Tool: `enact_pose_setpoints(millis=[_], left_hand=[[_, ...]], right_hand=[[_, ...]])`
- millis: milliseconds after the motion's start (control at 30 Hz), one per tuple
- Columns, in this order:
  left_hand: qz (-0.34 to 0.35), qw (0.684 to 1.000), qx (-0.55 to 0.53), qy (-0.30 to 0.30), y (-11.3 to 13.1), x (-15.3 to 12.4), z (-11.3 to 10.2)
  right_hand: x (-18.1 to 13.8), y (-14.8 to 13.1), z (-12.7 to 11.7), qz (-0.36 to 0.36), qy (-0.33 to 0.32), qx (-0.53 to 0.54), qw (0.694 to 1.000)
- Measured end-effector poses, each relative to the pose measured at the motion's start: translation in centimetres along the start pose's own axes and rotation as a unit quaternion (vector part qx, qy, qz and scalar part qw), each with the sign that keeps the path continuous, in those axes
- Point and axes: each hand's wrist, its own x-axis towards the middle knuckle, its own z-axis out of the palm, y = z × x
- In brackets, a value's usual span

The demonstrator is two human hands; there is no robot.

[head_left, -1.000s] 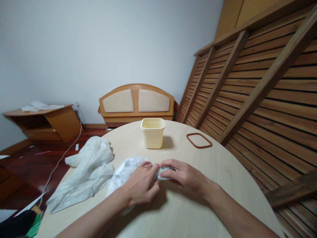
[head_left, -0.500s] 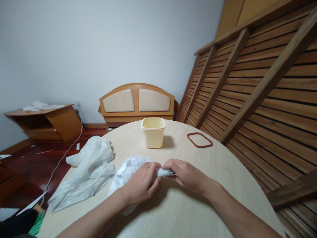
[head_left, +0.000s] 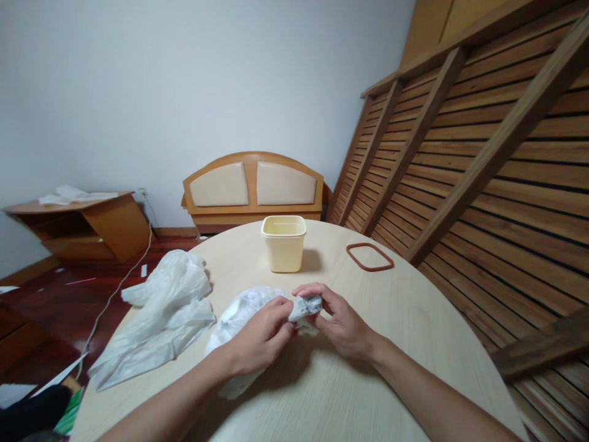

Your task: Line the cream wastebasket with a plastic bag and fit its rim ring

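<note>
I noted a white plastic bundle (head_left: pixel 248 305) at the near part of the worktop (head_left: pixel 405 344), on the near side of the yellow tub (head_left: pixel 284 253). The left hand (head_left: pixel 265 334) and its forearm concealed much of its middle. Greyish marks on its gathered end were too small to tell as print or folds. Its long axis ran roughly left to right, gathered end pointing right. The left fingers were clamped beside that end; those of the right hand (head_left: pixel 343 320) were curled about it. A loose white bag (head_left: pixel 165 313) covered part of the worktop's left edge.
</note>
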Motion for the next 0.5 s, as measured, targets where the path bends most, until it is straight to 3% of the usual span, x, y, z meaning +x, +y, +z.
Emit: enact_pose_setpoints(millis=[267,500], left_hand=[[-0.082,0.994,-0.035,0.064,-0.4,0.1,1.1],[-0.068,0.996,0.022,0.048,-0.3,0.3,1.4]], right_hand=[[0.1,-0.1,0.9,0.094,0.016,0.068,0.993],[0.4,-0.2,1.4,0.099,0.057,0.099,0.988]])
